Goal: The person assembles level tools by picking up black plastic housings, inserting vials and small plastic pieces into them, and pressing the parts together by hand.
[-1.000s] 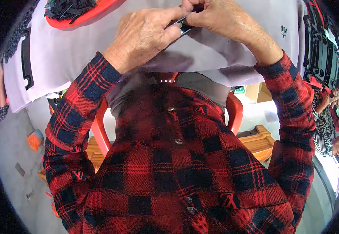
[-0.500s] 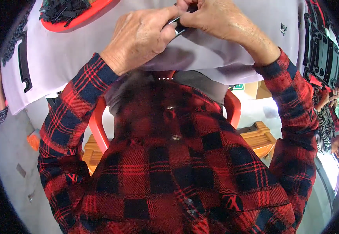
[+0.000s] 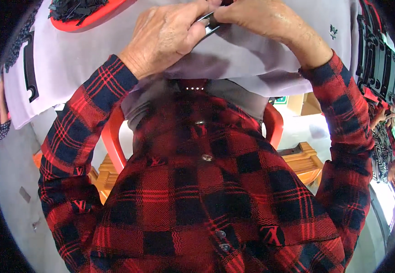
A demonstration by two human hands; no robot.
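Near the top edge, over the pale table cover (image 3: pixel 247 59), my left hand (image 3: pixel 165 38) pinches a dark, narrow piece with shiny edges (image 3: pixel 212 28) between thumb and fingers. My right hand (image 3: pixel 263 19) is closed on the piece's other end, its thumb pressed against it. The fingertips of both hands meet at the frame's upper rim, so much of the piece is hidden and its exact kind cannot be made out. To the left of my hands, a red tray (image 3: pixel 77 28) holds a heap of small black plastic pieces (image 3: pixel 77 9).
A long black plastic strip (image 3: pixel 29 68) lies at the table's left side. Small black bits (image 3: pixel 332 31) sit to the right, and several long black parts (image 3: pixel 377 61) line the far right. Other people are at both sides. A red chair (image 3: pixel 272 125) is around me.
Both hands and the dark piece sit slightly higher in the picture. The tray is also higher, while the table's side items appear a little shifted. Both hands keep their grip.
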